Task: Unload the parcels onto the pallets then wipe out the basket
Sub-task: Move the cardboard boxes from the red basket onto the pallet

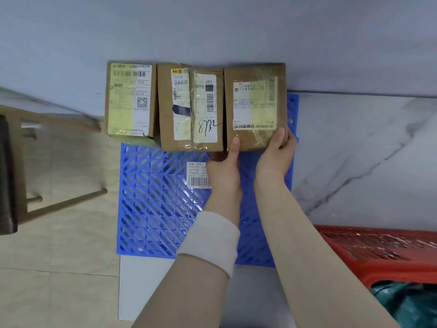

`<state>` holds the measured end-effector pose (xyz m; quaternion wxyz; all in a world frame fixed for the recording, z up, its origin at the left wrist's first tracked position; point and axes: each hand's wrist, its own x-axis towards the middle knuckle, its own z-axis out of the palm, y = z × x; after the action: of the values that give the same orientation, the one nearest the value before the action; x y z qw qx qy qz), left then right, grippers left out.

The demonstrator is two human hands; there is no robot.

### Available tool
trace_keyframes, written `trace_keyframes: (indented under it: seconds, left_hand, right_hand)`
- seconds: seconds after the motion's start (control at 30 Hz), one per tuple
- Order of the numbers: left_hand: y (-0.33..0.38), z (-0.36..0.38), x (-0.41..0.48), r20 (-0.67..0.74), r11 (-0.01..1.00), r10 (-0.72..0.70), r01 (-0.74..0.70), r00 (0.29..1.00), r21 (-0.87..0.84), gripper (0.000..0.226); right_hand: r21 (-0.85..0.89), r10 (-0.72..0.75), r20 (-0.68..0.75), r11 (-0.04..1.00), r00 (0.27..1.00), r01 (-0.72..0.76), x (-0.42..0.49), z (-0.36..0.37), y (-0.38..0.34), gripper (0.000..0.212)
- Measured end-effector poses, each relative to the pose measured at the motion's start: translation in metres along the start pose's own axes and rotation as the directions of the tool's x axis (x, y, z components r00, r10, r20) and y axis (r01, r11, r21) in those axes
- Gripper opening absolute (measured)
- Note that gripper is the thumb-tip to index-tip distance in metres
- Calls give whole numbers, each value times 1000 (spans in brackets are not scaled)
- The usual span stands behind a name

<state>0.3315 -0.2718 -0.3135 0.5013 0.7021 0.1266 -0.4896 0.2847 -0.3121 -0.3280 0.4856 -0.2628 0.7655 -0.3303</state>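
On the blue pallet [151, 197], we are gripping the stiff, tape-slick parcel [255, 105] at its near corners, left hand [224, 169] and right hand [276, 152] both clasped around it.

Pale grey wall [212, 27] at top. Beige tile floor [59, 268] left, marbled grey-white floor [366, 150] right. Wooden stool [21, 162] at left edge.

Three parcels [130, 100] [190, 107] [255, 105], the third under the fingers [281, 136]; one blue pallet [153, 197]; one red basket [378, 252]; two hands [224, 171] [275, 157]; one stool [14, 171].
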Motion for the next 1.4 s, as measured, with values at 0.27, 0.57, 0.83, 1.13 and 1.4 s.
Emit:
trace_keyframes:
  seconds: [0.27, 0.57, 0.83, 1.13, 1.4]
  left_hand:
    - [10, -3, -10, 96, 995, -83, 88, 992, -46, 49]
    - [20, -53, -125, 86, 957, 123, -141, 989, 255, 50]
    - [4, -74, -258, 246, 827, 379, -446, 892, 342, 33]
    - [-83, -2, -349, 399, 654, 475, -618, 784, 436, 26]
    - [-174, 66, -407, 442, 577, 401, -596, 803, 559, 33]
  right_hand:
    - [-50, 84, 59, 995, 995, -81, -2, -6, -14, 48]
    - [-200, -87, 181, 972, 980, 123, -126, -91, -38, 51]
    - [-294, -377, 218, 854, 900, 429, -214, -220, -70, 39]
    - [-354, -429, 203, 806, 880, 474, -175, -381, -64, 35]
    - [-373, -325, 203, 847, 924, 379, -123, -510, -45, 36]
